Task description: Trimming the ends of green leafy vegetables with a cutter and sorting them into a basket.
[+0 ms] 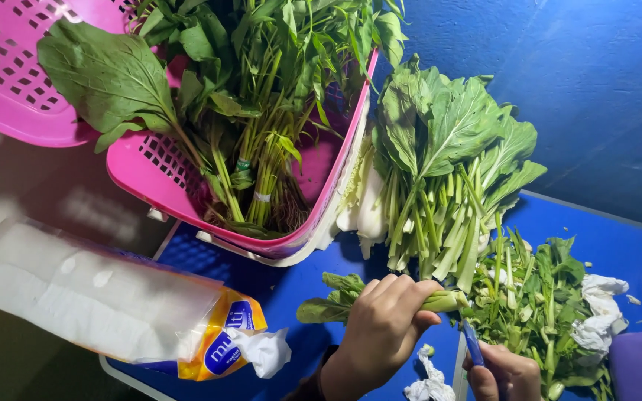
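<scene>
**Leafy greens being trimmed on a blue counter**

Blue wall fills the far right of the scene, and below it a blue counter [618,245] carries most of the things. At far left a large pink perforated basket [9,82] stands beside a second pink basket [150,167], which is tilted toward the near side and packed with bundled long-stemmed greens [261,111]; their stalks are tied with small bands. Just right of that basket, a big bunch of broad-leaved greens [447,148] leans against the wall, pale stalk ends pointing near, with a white-ribbed cabbage [362,204] wedged between it and the basket. At near left lies a clear plastic pack of white paper napkins [83,297] with a yellow and blue end. On the near right a heap of cut stalks and leaves [536,304] rests on the counter, with crumpled white tissue [600,308] touching its right side and a purple container [640,364] beyond that at the edge.

The left hand [384,327] has its grip closed around a single leafy stalk [336,297], held level just above the counter, leaves to the left and cut end toward the heap. The right hand [503,371] grips a blue-handled knife [473,343], blade hidden among the greens. A small tissue scrap [429,382] lies between the hands.
</scene>
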